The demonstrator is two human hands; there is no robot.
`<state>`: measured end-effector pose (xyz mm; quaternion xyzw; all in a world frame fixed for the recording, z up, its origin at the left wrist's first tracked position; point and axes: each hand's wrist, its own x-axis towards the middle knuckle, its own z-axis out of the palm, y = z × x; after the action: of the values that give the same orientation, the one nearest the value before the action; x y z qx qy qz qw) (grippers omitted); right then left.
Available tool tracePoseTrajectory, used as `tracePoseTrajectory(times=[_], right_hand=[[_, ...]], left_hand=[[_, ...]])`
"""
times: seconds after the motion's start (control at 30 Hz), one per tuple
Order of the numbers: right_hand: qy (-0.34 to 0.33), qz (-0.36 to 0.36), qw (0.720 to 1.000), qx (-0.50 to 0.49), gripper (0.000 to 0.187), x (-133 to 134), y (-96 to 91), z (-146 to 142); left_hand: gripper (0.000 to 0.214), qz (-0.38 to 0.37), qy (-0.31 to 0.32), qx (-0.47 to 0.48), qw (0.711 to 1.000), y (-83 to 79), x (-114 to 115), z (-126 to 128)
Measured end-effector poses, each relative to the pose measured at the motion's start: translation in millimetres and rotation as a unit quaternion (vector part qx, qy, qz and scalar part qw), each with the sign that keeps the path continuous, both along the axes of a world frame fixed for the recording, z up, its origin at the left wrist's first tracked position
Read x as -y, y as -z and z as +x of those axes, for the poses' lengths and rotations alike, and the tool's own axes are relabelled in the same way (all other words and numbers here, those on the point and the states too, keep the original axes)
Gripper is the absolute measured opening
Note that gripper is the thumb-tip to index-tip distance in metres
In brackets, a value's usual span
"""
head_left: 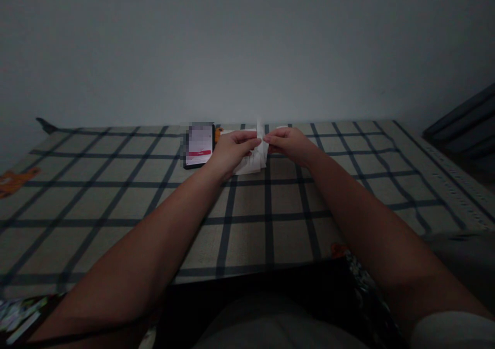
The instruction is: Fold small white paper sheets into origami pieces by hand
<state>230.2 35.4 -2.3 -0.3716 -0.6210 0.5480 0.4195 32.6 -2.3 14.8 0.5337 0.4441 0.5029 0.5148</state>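
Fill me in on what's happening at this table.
A person is handling some white paper with both bare hands over a checked cloth. The left hand lies over part of it, while the fingertips of the right hand are at a narrow piece sticking up between the two hands. It is too dim to tell how firmly either one grips. A phone or small tablet, its screen lit, is just left of the left hand.
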Motion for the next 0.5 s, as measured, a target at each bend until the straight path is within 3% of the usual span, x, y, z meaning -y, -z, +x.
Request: tracePoseTrajectory(times=[0.37, 0.5], right_hand=[[0.043, 0.092, 0.994, 0.034, 0.039, 5.8, -5.1, -4.7], [0.041, 0.081, 0.996, 0.027, 0.045, 7.4, -5.3, -6.5]], left_hand=[[0.032, -0.009, -0.012, 0.013, 1.000, 0.5, 1.9, 2.8], [0.035, -0.002, -0.012, 0.016, 1.000, 2.5, -0.2, 1.8]])
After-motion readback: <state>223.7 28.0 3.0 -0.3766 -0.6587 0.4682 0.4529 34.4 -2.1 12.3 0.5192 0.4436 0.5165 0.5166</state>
